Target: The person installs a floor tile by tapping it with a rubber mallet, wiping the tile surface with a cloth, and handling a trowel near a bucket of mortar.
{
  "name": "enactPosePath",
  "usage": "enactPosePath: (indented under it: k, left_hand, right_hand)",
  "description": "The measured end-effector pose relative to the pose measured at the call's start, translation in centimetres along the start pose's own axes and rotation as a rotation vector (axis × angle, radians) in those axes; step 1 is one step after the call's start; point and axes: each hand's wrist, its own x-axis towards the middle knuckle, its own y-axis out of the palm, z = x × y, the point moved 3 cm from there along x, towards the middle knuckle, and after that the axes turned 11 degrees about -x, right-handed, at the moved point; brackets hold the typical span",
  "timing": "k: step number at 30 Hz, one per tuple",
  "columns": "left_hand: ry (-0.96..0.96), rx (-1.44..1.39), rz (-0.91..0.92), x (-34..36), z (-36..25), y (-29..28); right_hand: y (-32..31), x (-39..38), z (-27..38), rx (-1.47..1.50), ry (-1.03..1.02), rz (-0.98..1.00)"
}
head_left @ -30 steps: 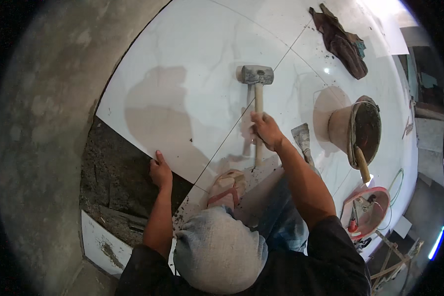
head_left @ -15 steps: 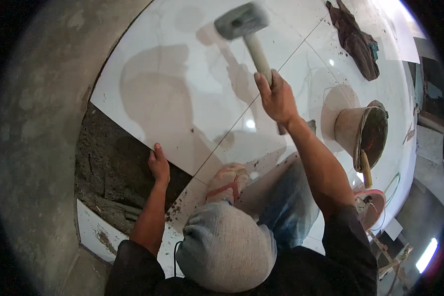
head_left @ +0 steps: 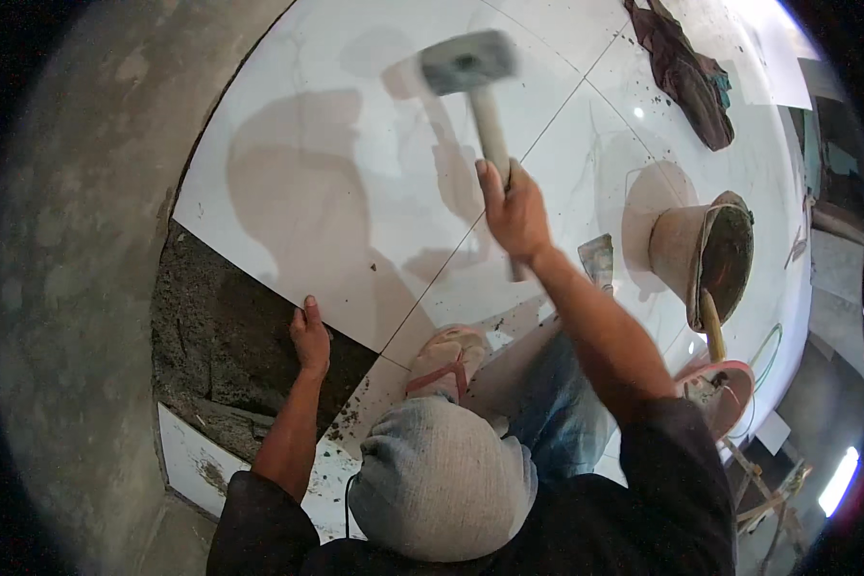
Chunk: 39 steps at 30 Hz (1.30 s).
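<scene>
Looks like a room under construction. Shown by a rough grey wall (head_left: 77, 240) well left of the left hand (head_left: 309, 341), dark untiled floor (head_left: 211, 336) beside that hand, white floor tiles (head_left: 403, 192) below the right hand (head_left: 518, 216), and a dirty bucket (head_left: 675, 245) to its right.

Dark cloth (head_left: 686, 82) at 2 o'clock, lying rumpled. Bucket (head_left: 674, 245) at 3 o'clock — a wooden handle (head_left: 713, 331) projecting over its rim — with a scraper (head_left: 596, 257) nearer the centre. Pinkish basin (head_left: 737, 394), wooden frame (head_left: 776, 501) and lit lamp tube (head_left: 840, 482) at 4 o'clock. Grey wall (head_left: 77, 240) at 9 o'clock.
</scene>
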Motion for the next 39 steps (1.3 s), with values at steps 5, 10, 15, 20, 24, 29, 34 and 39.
enactPosePath:
  k: [5,10,15,20,24,29,34,39]
  left_hand:
    - [-0.032,0.025,0.046,-0.4,-1.6,-0.5]
    - [0.005,0.063,0.086,-0.7,-2.3,-0.2]
    - [-0.117,-0.063,0.13,-0.6,-1.9,-0.4]
    - [-0.11,0.0,0.123,-0.8,-1.7,-0.9]
    - [-0.048,0.083,0.167,-0.2,-1.3,-1.1]
    - [-0.04,0.076,0.137,-0.1,-1.6,-0.4]
    - [-0.109,0.027,0.174,-0.4,-0.4,-1.6]
    - [0.214,0.289,-0.108,-7.5,-0.9,-0.3]
  right_hand:
    - [-2.3,0.6,-0.7,-0.16,-0.06,0.399]
    - [1.3,-1.9,-4.6,-0.032,-0.042,0.328]
    - [2.0,-5.5,-1.8,0.129,0.08,0.05]
    - [0.6,-4.5,-2.3,-0.166,-0.097,0.438]
    - [2.1,-4.0,-5.7,-0.236,-0.002,0.333]
    - [1.8,-5.4,-2.8,0.031,0.054,-0.028]
    - [1.9,-3.4,-2.2,-0.379,-0.114,0.469]
    - [2.5,-4.1,-3.9,0.158,0.262,0.577]
